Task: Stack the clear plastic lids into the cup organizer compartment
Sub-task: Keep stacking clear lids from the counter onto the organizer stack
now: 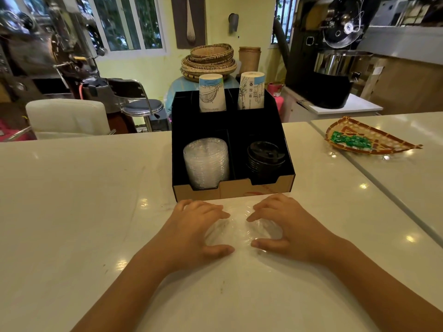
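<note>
A black cup organizer (233, 188) stands on the white counter in front of me. Its front left compartment holds a tall stack of clear plastic lids (206, 161). Black lids (266, 156) fill the front right compartment. Two upside-down paper cup stacks (212, 93) stand in the back compartments. On the counter just before the organizer lies a clear plastic lid (239, 227), hard to make out. My left hand (194, 226) cups its left side and my right hand (285, 226) its right side, fingers and thumbs curled around its edges.
A woven tray (366, 140) with green packets lies at the right on the adjoining counter. Beyond the counter are a white chair (67, 116), a stool, stacked baskets and a coffee roaster (330, 56). The seam between counters runs diagonally at right.
</note>
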